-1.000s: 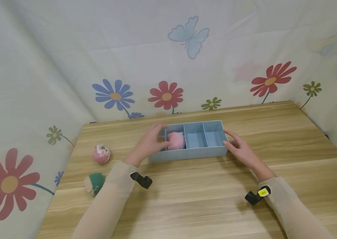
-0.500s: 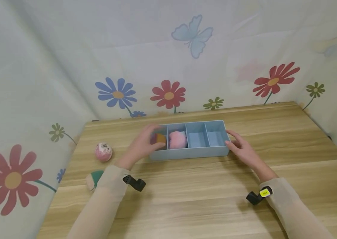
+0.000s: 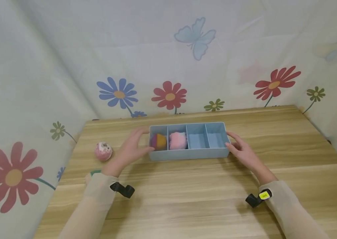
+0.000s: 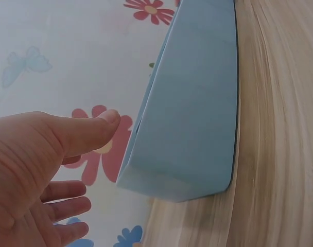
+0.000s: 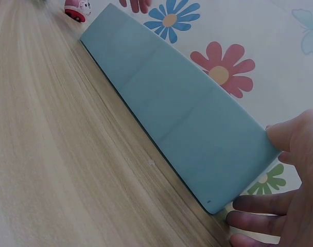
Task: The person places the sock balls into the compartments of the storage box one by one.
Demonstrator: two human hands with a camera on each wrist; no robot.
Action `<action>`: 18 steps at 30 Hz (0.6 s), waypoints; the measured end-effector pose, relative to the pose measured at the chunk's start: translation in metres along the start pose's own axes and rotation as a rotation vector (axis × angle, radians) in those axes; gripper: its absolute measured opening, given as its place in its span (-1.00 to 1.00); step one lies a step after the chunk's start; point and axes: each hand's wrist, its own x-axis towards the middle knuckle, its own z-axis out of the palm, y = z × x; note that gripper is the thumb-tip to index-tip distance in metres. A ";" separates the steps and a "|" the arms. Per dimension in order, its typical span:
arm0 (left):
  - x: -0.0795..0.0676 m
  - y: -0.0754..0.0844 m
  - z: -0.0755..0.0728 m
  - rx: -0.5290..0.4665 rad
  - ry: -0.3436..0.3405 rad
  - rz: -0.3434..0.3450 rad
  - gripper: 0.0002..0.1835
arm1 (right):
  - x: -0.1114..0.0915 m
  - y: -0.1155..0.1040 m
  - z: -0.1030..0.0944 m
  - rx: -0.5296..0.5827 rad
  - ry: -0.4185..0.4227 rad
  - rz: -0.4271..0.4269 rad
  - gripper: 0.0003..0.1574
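A light blue four-section box (image 3: 189, 154) stands on the table, its long side toward me. In its leftmost section sits a round purple-and-yellow item (image 3: 159, 142); a fluffy pink item (image 3: 178, 140) fills the section beside it. My left hand (image 3: 129, 151) is at the box's left end, thumb and fingers spread. In the left wrist view this hand (image 4: 38, 170) holds nothing, its thumb near the rim. My right hand (image 3: 244, 151) touches the box's right end, thumb at the upper front corner. The right wrist view shows its fingers (image 5: 259, 221) loosely extended along the end wall.
A pink-and-white ball-shaped item (image 3: 103, 151) lies on the wooden table (image 3: 186, 199) left of the box. Nearer me, a green-and-beige item (image 3: 89, 177) is mostly hidden behind the left forearm. A flower-printed curtain (image 3: 144, 49) hangs behind the table.
My left hand has let go of the purple-and-yellow item in the leftmost section and drawn back left, out of the box. My right hand has stayed at the right end.
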 end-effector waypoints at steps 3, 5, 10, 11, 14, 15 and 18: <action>-0.008 -0.002 -0.005 0.013 -0.002 -0.017 -0.31 | 0.000 0.000 0.000 -0.001 0.004 -0.003 -0.25; -0.013 -0.003 -0.008 0.020 -0.001 -0.024 -0.30 | -0.001 -0.001 0.000 -0.003 0.008 -0.006 -0.25; -0.026 -0.009 -0.015 0.045 0.006 -0.057 -0.30 | -0.001 -0.001 0.001 -0.006 -0.002 -0.010 -0.25; -0.029 -0.011 -0.016 0.053 0.007 -0.055 -0.30 | -0.001 -0.001 0.001 -0.006 -0.007 -0.007 -0.24; -0.037 -0.015 -0.019 0.093 0.017 -0.049 -0.28 | 0.000 0.000 0.002 -0.007 -0.011 -0.004 -0.25; -0.040 -0.016 -0.021 0.103 0.021 -0.044 -0.28 | 0.000 0.001 0.002 -0.008 -0.010 -0.006 -0.25; -0.046 -0.019 -0.024 0.111 0.031 -0.032 -0.28 | 0.001 0.001 0.002 -0.006 -0.005 -0.016 -0.25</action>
